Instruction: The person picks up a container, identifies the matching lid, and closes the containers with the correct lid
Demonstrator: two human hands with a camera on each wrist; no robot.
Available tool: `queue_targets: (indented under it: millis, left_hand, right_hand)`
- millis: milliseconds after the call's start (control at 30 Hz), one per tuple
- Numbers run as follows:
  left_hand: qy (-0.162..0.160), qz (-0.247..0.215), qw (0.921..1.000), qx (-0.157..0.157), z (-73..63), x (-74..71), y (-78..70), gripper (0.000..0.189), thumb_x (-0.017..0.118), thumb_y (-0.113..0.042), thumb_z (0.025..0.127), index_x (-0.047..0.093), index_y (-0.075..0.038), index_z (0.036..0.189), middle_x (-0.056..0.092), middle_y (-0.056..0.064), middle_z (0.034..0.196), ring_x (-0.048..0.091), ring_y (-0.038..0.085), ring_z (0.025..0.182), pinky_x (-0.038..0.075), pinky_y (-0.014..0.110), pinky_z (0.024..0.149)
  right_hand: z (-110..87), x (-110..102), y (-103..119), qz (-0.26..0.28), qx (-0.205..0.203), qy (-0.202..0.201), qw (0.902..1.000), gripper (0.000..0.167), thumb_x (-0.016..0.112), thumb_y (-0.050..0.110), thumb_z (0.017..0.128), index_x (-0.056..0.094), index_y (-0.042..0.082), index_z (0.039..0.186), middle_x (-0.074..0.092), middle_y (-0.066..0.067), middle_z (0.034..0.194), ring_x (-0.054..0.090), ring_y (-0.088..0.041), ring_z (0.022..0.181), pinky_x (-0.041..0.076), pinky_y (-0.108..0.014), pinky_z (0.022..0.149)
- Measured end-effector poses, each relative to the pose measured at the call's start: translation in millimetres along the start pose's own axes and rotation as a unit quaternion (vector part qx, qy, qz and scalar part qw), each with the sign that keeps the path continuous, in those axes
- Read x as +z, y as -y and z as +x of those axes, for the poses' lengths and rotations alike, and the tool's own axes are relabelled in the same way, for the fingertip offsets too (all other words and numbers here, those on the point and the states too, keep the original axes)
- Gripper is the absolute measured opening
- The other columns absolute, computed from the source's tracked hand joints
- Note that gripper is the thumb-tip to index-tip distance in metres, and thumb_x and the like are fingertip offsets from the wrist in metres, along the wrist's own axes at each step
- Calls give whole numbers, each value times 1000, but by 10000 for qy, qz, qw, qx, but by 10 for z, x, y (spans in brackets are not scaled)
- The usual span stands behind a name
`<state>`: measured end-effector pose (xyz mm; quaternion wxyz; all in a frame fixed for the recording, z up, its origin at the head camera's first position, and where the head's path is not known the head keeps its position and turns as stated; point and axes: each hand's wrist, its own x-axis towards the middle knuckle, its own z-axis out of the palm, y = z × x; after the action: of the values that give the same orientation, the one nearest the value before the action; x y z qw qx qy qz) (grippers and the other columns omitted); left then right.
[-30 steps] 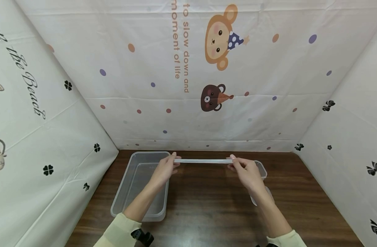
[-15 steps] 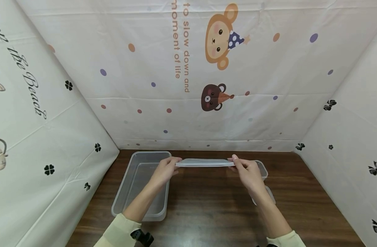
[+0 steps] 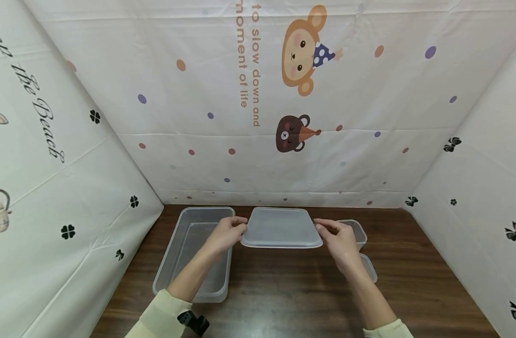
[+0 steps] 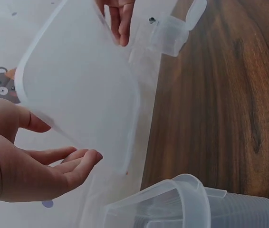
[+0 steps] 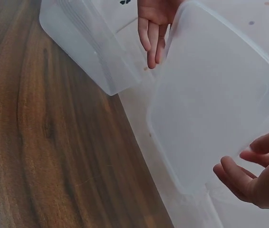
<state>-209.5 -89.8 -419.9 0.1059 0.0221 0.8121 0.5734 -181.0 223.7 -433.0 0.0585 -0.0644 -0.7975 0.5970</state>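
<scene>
A translucent plastic container lid (image 3: 282, 228), rectangular with rounded corners, is held up over the far part of the table between both hands. My left hand (image 3: 226, 237) pinches its left edge between thumb and fingers. At the opposite edge, my right hand (image 3: 341, 246) grips it the same way. The lid's broad face tilts toward the head camera, with its long rim nearest me. In the left wrist view the lid (image 4: 82, 80) spans the space from one hand to the other, and in the right wrist view the lid (image 5: 215, 95) shows its pale, flat underside.
Left of the lid stands a large clear plastic container (image 3: 178, 249), partly covered by the left forearm. Behind the right hand is a small clear container (image 3: 358, 231), with a small clear lid (image 3: 369, 268) nearer me. A printed white cloth (image 3: 258, 169) walls the brown wooden table (image 3: 283, 291).
The lid has turned from edge-on, a thin strip, to showing its broad face, its near rim swinging down toward me. Both hands keep hold and have shifted only slightly.
</scene>
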Motion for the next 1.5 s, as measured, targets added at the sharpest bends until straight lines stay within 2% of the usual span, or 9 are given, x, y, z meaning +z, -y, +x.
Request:
queue_targets:
  millis: [100,167,333,600,833,967,1200,1333,1500]
  left_hand:
    - [84,-91,9999,-1,-1,0,23,51,57,-9,93,60,10,140,67,18,122,68,26,108,56,47,100]
    - [118,-71,9999,12,2,3,42,52,57,-7,90,60,12,139,66,18,119,68,25,105,57,44,97]
    - [206,222,9995,19,12,22,80,54,61,-4,89,57,13,140,66,16,118,64,22,99,55,36,88]
    - [371,276,9989,1,1,38,85,61,65,0,86,52,15,144,63,19,120,61,26,106,54,41,93]
    - [643,-48,9978,-121,8,53,148,70,68,3,83,46,17,148,59,18,123,61,25,109,52,44,103]
    - [790,-223,9966,-114,10,57,180,72,69,5,81,44,15,148,54,14,115,56,24,104,51,41,98]
    - [562,-622,9964,-143,20,87,193,45,62,0,99,49,11,141,52,11,103,58,22,93,60,47,90]
    - [431,-614,9971,-146,20,95,196,40,60,0,100,51,11,137,54,12,100,58,22,89,62,45,83]
    - [311,-514,9981,-109,18,87,220,38,61,0,99,53,10,134,55,11,98,57,21,85,62,43,78]
  right_hand:
    - [4,16,-29,109,2,-72,9999,29,67,12,106,72,-3,130,72,-18,120,64,-11,91,55,-20,72]
    - [11,24,-44,183,35,-159,9997,28,69,11,104,73,-3,128,73,-17,117,65,-10,90,55,-20,72]
    - [10,23,-70,273,132,-240,9993,27,73,12,102,74,-3,124,73,-14,113,66,-10,90,57,-21,73]
    - [22,15,-89,289,152,-311,9990,27,75,10,100,74,-6,121,76,-12,109,66,-7,88,55,-21,73]
    - [49,-7,-115,332,206,-283,9988,29,74,9,100,71,-8,123,76,-15,109,69,-6,87,56,-20,74]
    - [54,-1,-152,221,209,-133,9995,28,73,9,101,72,-7,123,75,-16,110,69,-8,88,57,-20,76]
    - [40,10,-211,118,110,110,9998,29,73,6,100,71,-9,125,72,-21,113,66,-10,90,58,-22,78]
    - [38,13,-208,130,140,198,9996,29,73,5,100,71,-10,125,72,-21,112,66,-12,89,58,-20,75]
    - [39,24,-204,162,161,287,9993,28,72,3,100,71,-11,124,72,-21,110,67,-14,89,60,-24,77]
